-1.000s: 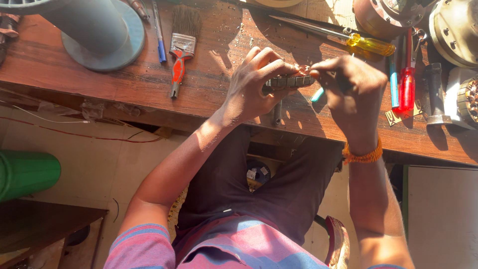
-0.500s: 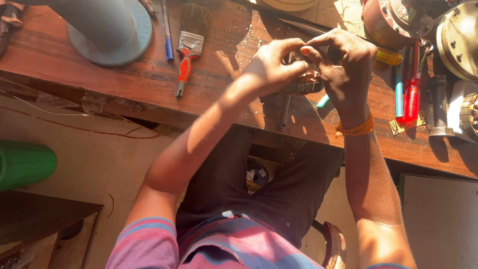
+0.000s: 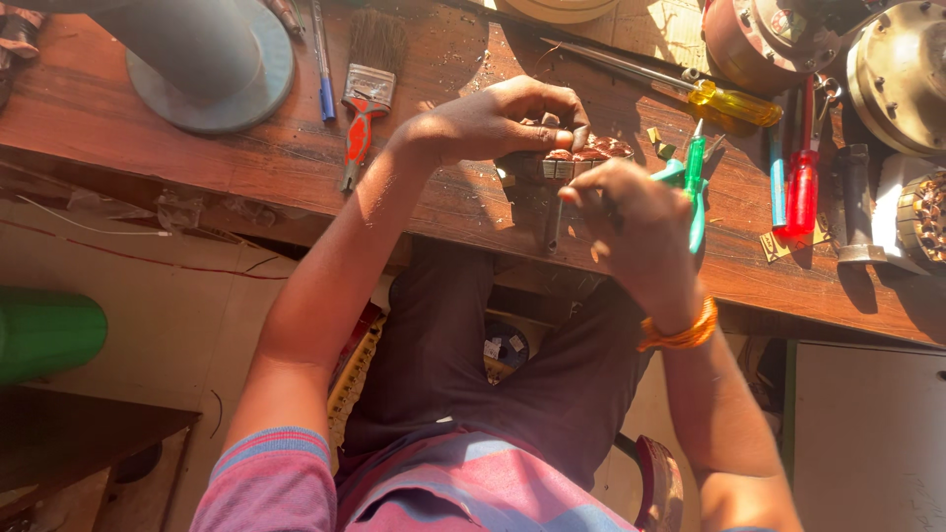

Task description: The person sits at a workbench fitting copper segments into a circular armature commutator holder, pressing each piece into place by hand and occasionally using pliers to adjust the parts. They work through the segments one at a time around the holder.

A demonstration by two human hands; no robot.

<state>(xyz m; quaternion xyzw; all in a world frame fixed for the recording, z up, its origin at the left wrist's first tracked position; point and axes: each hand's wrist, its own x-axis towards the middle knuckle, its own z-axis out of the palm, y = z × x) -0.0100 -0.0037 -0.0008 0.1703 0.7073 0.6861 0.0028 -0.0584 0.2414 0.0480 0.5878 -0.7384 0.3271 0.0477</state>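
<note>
Sitting at wooden table (image 3: 197, 148), tools spread within reach. Left hand (image 3: 493, 123) pinches small copper-wound armature (image 3: 576, 163) above the table edge, steadying it. Right hand (image 3: 636, 222) close below, fingers curled together at its end; what they pinch is unclear. Green-handled pliers (image 3: 693, 192) just beside.

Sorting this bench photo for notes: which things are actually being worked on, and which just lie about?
In hand:
left hand holding the small copper-wound part
right hand at that part

Lying about:
paintbrush
yellow screwdriver
red screwdriver
green-handled tool
grey pipe base
</note>
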